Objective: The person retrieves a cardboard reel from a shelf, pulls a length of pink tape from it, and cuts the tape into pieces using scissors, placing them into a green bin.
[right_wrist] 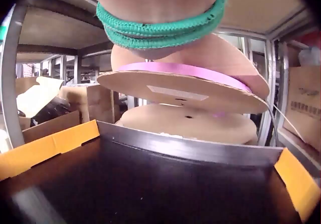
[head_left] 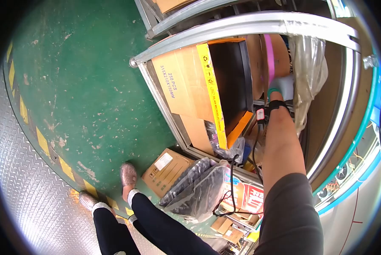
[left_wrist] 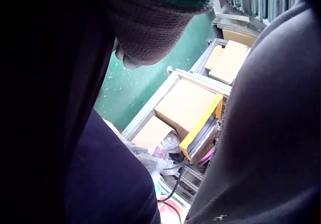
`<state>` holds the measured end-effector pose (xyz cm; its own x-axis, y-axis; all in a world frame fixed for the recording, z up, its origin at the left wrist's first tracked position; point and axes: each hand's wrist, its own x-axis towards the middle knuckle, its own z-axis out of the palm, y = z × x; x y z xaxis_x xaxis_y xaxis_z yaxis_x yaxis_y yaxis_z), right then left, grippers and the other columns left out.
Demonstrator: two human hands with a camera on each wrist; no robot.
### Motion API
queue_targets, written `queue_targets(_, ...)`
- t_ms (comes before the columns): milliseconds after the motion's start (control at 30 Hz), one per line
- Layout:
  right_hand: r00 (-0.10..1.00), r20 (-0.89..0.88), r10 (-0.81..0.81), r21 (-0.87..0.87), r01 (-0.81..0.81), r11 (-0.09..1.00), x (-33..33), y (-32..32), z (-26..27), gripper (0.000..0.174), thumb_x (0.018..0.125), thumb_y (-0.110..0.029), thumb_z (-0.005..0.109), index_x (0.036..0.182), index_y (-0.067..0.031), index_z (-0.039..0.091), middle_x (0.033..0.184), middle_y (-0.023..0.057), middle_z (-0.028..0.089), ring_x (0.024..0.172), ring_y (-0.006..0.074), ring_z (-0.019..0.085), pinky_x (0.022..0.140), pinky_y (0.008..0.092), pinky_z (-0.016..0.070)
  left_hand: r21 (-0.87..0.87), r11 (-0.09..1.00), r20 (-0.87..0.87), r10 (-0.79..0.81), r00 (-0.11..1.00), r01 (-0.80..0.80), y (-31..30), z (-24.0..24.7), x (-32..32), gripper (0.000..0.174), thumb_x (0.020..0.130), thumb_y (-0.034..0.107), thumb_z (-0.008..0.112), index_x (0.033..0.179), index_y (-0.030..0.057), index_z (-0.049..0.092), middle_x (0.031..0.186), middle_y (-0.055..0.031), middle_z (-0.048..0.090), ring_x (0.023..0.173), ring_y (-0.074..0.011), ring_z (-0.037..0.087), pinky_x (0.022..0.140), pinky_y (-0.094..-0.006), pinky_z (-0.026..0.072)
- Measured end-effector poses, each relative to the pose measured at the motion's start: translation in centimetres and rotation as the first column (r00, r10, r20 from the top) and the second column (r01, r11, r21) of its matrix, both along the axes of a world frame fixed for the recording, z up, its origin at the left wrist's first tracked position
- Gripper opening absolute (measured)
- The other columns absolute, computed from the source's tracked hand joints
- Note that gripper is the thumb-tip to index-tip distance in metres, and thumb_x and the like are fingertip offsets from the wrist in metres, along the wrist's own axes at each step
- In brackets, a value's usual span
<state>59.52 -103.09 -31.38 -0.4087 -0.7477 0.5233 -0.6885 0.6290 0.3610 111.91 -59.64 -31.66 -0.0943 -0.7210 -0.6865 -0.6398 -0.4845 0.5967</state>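
My right hand (head_left: 284, 86), in a light glove with a green cuff (right_wrist: 160, 26), reaches into the shelf at a cardboard reel (right_wrist: 175, 88) wound with pink tape. The reel tilts above another cardboard reel (right_wrist: 190, 121) in the right wrist view. My right fingers are hidden, so I cannot tell whether they grip it. My left hand (left_wrist: 150, 41), in a grey knit glove with a green cuff, hangs beside my body with loose fingers and holds nothing. It is outside the head view.
A black-lined carton (head_left: 229, 80) with yellow and orange edges lies in front of the reels. Metal shelf rails (head_left: 241, 27) frame the opening, with clear plastic sheeting (head_left: 307, 72) hanging there. A black cable (head_left: 231, 187), a brown box (head_left: 167, 172) and wrapped bundles (head_left: 199, 189) are near my legs.
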Motion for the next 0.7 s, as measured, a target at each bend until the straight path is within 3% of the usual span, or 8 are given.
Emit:
queue_targets(233, 0.989, -0.076, 0.130, 0.237, -0.108, 0.965, 5.7, 3.8, -2.2, 0.026, 0.084, -0.020, 0.056, 0.108, -0.0111, 0.055, 0.103, 0.0122, 0.063, 0.100, 0.0328, 0.061, 0.081, 0.0473, 0.0477, 0.052, 0.996, -0.003, 0.066, 0.998, -0.066, 4.6, 1.0, 0.6, 0.022, 0.091, 0.024, 0.061, 0.101, 0.0058, 0.068, 0.095, -0.0135, 0.070, 0.086, -0.0331, 0.065, 0.078, -0.0416, 0.0510)
queue_targets(267, 0.978, 0.042, 0.205, 0.127, -0.209, 0.970, 5.7, 4.7, -2.2, 0.027, 0.085, -0.019, 0.056, 0.110, -0.0107, 0.054, 0.104, 0.0138, 0.062, 0.098, 0.0346, 0.061, 0.081, 0.0502, 0.0457, 0.088, 0.994, 0.003, 0.069, 0.998, -0.069, 5.4, 1.1, 1.0, 0.022, 0.091, 0.024, 0.061, 0.101, 0.0061, 0.068, 0.095, -0.0132, 0.070, 0.086, -0.0331, 0.065, 0.079, -0.0415, 0.0510)
queue_targets(367, 0.961, 0.166, 0.221, 0.120, -0.242, 0.963, 9.3, 7.5, -0.5, 0.030, 0.085, -0.018, 0.056, 0.114, -0.0112, 0.053, 0.106, 0.0154, 0.061, 0.097, 0.0359, 0.060, 0.080, 0.0517, 0.0447, 0.134, 0.985, 0.015, 0.107, 0.994, -0.108, 6.7, 1.8, 1.4, 0.022, 0.091, 0.024, 0.060, 0.101, 0.0069, 0.068, 0.096, -0.0131, 0.070, 0.087, -0.0331, 0.065, 0.081, -0.0411, 0.0511)
queue_targets(433, 0.925, 0.047, 0.377, 0.289, -0.374, 0.881, 9.3, 9.3, -1.5, 0.032, 0.086, -0.017, 0.055, 0.117, -0.0120, 0.051, 0.105, 0.0168, 0.059, 0.096, 0.0373, 0.060, 0.079, 0.0504, 0.0464, 0.154, 0.980, 0.030, 0.124, 0.992, -0.127, 7.2, 2.0, 1.4, 0.021, 0.091, 0.023, 0.060, 0.101, 0.0069, 0.068, 0.096, -0.0137, 0.069, 0.088, -0.0336, 0.066, 0.081, -0.0411, 0.0513)
queue_targets(467, 0.891, 0.244, 0.383, 0.329, -0.448, 0.832, 10.8, 9.9, -0.9, 0.025, 0.089, -0.020, 0.055, 0.112, -0.0106, 0.052, 0.107, 0.0141, 0.058, 0.094, 0.0382, 0.058, 0.079, 0.0486, 0.0460, 0.149, 0.980, 0.031, 0.128, 0.991, -0.131, 7.1, 2.1, 1.3, 0.021, 0.091, 0.023, 0.060, 0.101, 0.0069, 0.068, 0.096, -0.0137, 0.069, 0.088, -0.0336, 0.066, 0.081, -0.0411, 0.0513)
queue_targets(500, 0.778, 0.453, 0.435, 0.197, -0.563, 0.803, 9.3, 10.2, -2.4, 0.027, 0.090, -0.029, 0.057, 0.106, -0.0075, 0.053, 0.104, 0.0155, 0.058, 0.093, 0.0388, 0.058, 0.079, 0.0495, 0.0455, 0.145, 0.981, 0.031, 0.127, 0.991, -0.130, 7.1, 2.3, 1.3, 0.021, 0.090, 0.023, 0.060, 0.101, 0.0067, 0.067, 0.096, -0.0141, 0.069, 0.088, -0.0339, 0.066, 0.080, -0.0412, 0.0515)
queue_targets(567, 0.638, 0.682, 0.358, 0.051, -0.530, 0.847, 7.6, 9.4, -3.2, 0.039, 0.090, -0.039, 0.060, 0.109, -0.0051, 0.055, 0.105, 0.0180, 0.060, 0.096, 0.0403, 0.058, 0.083, 0.0495, 0.0454, 0.144, 0.981, 0.038, 0.130, 0.991, -0.134, 7.2, 2.4, 1.1, 0.021, 0.090, 0.023, 0.060, 0.101, 0.0065, 0.067, 0.097, -0.0145, 0.069, 0.088, -0.0342, 0.066, 0.080, -0.0413, 0.0516)
queue_targets(700, 0.704, 0.589, 0.398, -0.117, -0.413, 0.903, 5.2, 5.4, -4.5, 0.053, 0.088, -0.047, 0.062, 0.119, -0.0051, 0.056, 0.112, 0.0214, 0.061, 0.107, 0.0424, 0.057, 0.091, 0.0473, 0.0450, 0.155, 0.981, 0.053, 0.113, 0.992, -0.120, 7.2, 2.4, 0.4, 0.021, 0.090, 0.023, 0.061, 0.101, 0.0070, 0.067, 0.096, -0.0148, 0.069, 0.087, -0.0348, 0.065, 0.079, -0.0422, 0.0520)
